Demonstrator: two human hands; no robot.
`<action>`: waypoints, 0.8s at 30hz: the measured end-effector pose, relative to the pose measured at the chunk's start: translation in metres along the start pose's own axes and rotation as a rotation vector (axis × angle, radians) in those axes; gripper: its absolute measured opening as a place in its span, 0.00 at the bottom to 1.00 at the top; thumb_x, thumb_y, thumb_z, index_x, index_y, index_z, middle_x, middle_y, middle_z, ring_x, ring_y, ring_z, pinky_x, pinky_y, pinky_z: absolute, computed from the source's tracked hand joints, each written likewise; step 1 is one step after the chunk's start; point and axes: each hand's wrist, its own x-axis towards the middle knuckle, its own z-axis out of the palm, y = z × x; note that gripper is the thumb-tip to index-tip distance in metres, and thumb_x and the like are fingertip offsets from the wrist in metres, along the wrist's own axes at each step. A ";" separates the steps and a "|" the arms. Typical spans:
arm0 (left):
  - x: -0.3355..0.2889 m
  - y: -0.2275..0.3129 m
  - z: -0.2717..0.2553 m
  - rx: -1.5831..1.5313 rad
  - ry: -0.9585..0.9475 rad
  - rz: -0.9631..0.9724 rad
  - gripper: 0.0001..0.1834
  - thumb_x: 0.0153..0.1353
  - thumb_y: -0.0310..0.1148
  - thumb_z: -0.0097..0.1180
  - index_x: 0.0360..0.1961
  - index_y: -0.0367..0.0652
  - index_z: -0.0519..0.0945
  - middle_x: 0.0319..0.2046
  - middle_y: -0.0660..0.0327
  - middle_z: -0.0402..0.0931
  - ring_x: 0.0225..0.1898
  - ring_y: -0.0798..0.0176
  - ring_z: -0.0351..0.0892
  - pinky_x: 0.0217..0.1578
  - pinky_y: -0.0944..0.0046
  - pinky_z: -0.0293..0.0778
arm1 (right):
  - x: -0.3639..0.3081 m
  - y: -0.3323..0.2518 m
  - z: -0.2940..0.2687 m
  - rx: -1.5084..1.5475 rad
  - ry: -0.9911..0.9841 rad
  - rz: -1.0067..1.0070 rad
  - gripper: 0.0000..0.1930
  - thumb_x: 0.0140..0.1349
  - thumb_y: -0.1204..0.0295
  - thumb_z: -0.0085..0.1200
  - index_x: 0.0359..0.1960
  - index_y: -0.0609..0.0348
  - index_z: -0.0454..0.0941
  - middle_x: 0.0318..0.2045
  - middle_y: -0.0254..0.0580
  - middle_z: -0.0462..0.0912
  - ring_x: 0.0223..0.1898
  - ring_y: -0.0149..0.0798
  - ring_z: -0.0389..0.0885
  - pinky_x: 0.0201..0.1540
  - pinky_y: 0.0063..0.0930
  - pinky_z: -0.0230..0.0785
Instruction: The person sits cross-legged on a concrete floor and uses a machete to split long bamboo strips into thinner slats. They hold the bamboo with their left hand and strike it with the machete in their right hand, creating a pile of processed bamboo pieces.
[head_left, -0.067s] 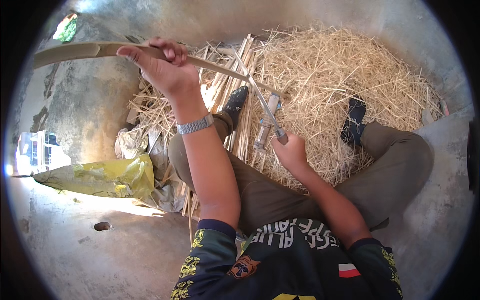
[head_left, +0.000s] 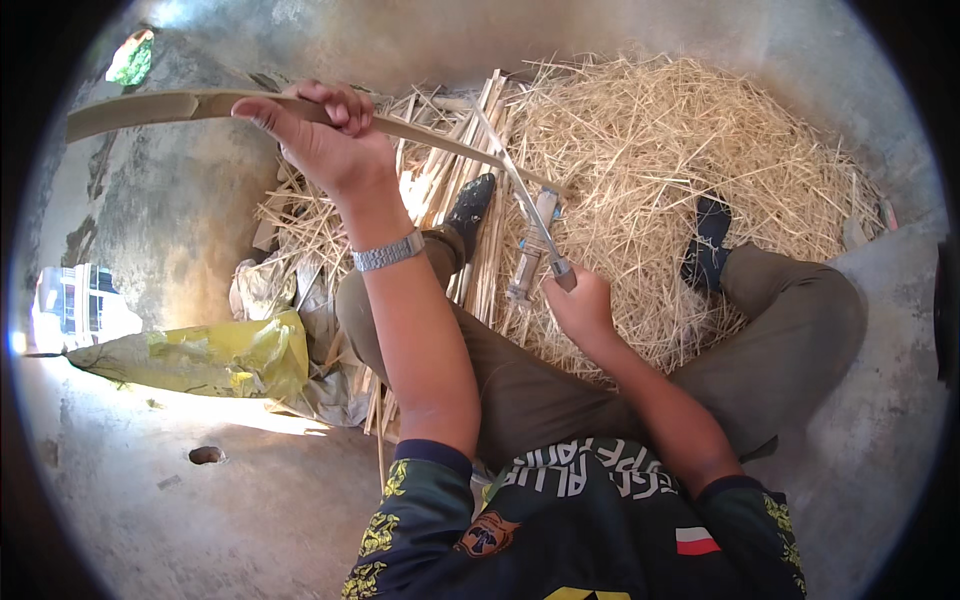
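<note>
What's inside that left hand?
A long, flat brown strip sticks out both sides of the left hand. The part under its fingers is covered, so I can't see that.

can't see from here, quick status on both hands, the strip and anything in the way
Left hand gripping long strip; right hand closed on knife. Knife crosses strip in view, contact unclear. Left foot nearby, possibly in the way.

White lettering [head_left: 577, 481], only partly legible, stands across the person's dark shirt [head_left: 600, 540].
</note>
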 end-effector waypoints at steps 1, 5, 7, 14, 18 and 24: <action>0.000 0.000 -0.001 -0.025 -0.026 -0.005 0.42 0.56 0.82 0.41 0.20 0.50 0.69 0.13 0.69 0.59 0.15 0.71 0.56 0.18 0.71 0.53 | -0.002 0.000 0.001 0.052 0.026 -0.019 0.10 0.61 0.69 0.57 0.26 0.63 0.76 0.16 0.35 0.74 0.21 0.28 0.70 0.27 0.33 0.65; -0.006 0.007 0.010 -0.054 -0.068 -0.034 0.44 0.53 0.85 0.41 0.13 0.51 0.61 0.10 0.70 0.52 0.12 0.70 0.49 0.17 0.69 0.46 | -0.005 0.001 0.003 0.020 0.023 -0.073 0.10 0.61 0.69 0.57 0.30 0.65 0.79 0.21 0.41 0.81 0.25 0.33 0.80 0.31 0.34 0.72; -0.009 0.003 0.008 0.016 -0.067 0.005 0.43 0.56 0.84 0.37 0.15 0.52 0.59 0.11 0.69 0.52 0.12 0.70 0.49 0.17 0.69 0.47 | -0.003 0.003 0.003 -0.030 -0.006 -0.070 0.10 0.62 0.69 0.56 0.30 0.65 0.79 0.21 0.41 0.80 0.24 0.33 0.80 0.30 0.34 0.72; -0.013 0.005 0.011 -0.026 -0.082 -0.030 0.43 0.57 0.84 0.36 0.15 0.51 0.56 0.12 0.70 0.49 0.13 0.70 0.49 0.17 0.68 0.46 | -0.012 -0.021 -0.005 0.025 0.079 -0.149 0.10 0.60 0.69 0.56 0.26 0.63 0.75 0.16 0.35 0.74 0.20 0.29 0.70 0.27 0.33 0.65; -0.013 0.005 0.019 -0.004 -0.067 -0.024 0.44 0.54 0.85 0.39 0.14 0.52 0.55 0.11 0.70 0.48 0.13 0.68 0.48 0.17 0.66 0.43 | -0.007 -0.010 -0.007 -0.050 -0.030 -0.095 0.09 0.62 0.70 0.56 0.32 0.65 0.79 0.21 0.43 0.81 0.24 0.35 0.81 0.31 0.35 0.72; -0.012 0.005 0.008 -0.027 -0.037 -0.023 0.43 0.56 0.84 0.39 0.15 0.53 0.54 0.12 0.70 0.48 0.13 0.68 0.48 0.17 0.66 0.44 | -0.016 -0.029 -0.019 -0.128 -0.009 -0.095 0.09 0.63 0.70 0.55 0.34 0.66 0.80 0.21 0.46 0.82 0.23 0.36 0.81 0.30 0.36 0.72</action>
